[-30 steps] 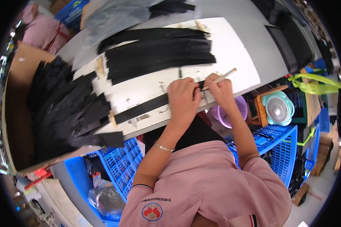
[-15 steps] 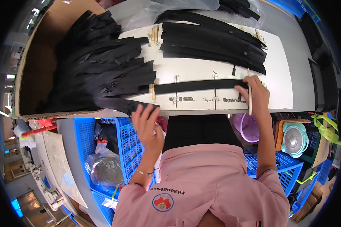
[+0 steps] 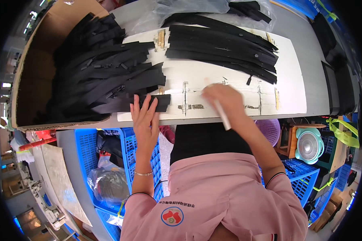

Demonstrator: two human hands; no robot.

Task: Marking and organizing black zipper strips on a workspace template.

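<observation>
The left hand [image 3: 145, 118] is spread, fingers nearly straight across one black zipper strip [image 3: 163, 103] at the near left of one white board [image 3: 292, 80] — seemingly to steady it — while the blurred right hand [image 3: 230, 102] curls around one white pen-like stick [image 3: 222, 115]. Beyond, one cardboard box [image 3: 30, 70] stands at the left, probably for easy reach; its strips [image 3: 96, 74] and the far bundle [image 3: 223, 47] on the board overlap too much to count.

A workshop is indicated by a marked white board [image 3: 289, 82] beneath the right hand [image 3: 226, 102], a box [image 3: 37, 60] of black strips [image 3: 104, 76] left of the left hand [image 3: 145, 117], and blue crates [image 3: 85, 150] below both.
</observation>
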